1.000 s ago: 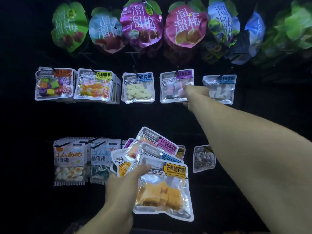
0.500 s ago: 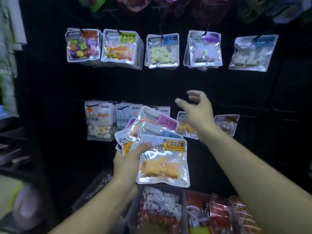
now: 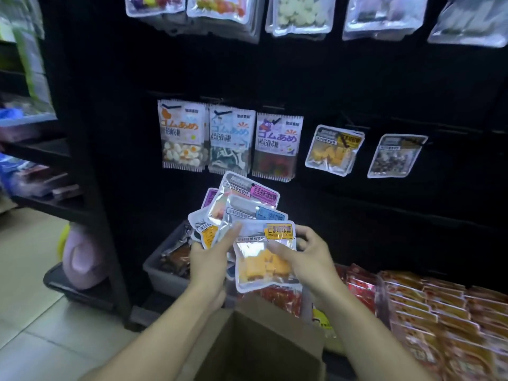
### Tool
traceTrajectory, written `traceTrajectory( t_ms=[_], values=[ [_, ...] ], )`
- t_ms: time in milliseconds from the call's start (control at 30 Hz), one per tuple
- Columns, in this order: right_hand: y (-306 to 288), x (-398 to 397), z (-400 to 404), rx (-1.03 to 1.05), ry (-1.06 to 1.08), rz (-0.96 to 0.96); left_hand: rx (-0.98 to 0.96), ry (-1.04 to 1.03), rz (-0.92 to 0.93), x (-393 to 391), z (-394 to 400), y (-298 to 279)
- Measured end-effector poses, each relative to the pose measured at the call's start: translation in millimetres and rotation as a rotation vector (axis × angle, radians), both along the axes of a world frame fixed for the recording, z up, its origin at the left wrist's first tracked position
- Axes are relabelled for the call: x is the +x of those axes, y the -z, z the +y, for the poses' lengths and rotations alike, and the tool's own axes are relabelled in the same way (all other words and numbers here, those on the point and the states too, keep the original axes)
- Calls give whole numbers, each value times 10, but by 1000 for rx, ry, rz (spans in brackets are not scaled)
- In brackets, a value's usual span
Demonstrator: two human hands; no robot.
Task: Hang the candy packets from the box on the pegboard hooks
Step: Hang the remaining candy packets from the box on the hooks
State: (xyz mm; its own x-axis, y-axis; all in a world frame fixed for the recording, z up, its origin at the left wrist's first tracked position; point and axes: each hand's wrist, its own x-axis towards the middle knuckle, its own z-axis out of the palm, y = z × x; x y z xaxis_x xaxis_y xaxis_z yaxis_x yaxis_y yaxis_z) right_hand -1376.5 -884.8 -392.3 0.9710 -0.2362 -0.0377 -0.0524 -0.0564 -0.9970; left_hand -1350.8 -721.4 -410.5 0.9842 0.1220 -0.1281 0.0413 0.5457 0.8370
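Hanging on the black pegboard (image 3: 357, 78) are five packets in the middle row. Below it, the cardboard box (image 3: 261, 345) is sitting open. Left hand (image 3: 209, 259) is gripping a fan of about five candy packets (image 3: 247, 207); right hand (image 3: 308, 257) is pinching the yellow-labelled front packet (image 3: 264, 259).

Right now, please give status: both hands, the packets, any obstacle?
Left hand holds fan of packets. Right hand pinches front mango packet. Matching mango packets on hook up right. Nothing blocks the way.
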Motion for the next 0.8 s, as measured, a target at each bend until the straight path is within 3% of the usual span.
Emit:
traceTrajectory(
  t_ms=[133,367,533,800],
  values=[
    [-5,-14,-190,2,-25,-31,30,27,-24,47,-28,11],
    [-28,257,-677,149,388,-291,39,40,68,264,-190,298],
    [-404,654,-912,158,522,-444,143,157,10,377,-366,285],
    [-712,1060,-1110,172,589,-425,220,214,38,400,-410,378]
  ],
)
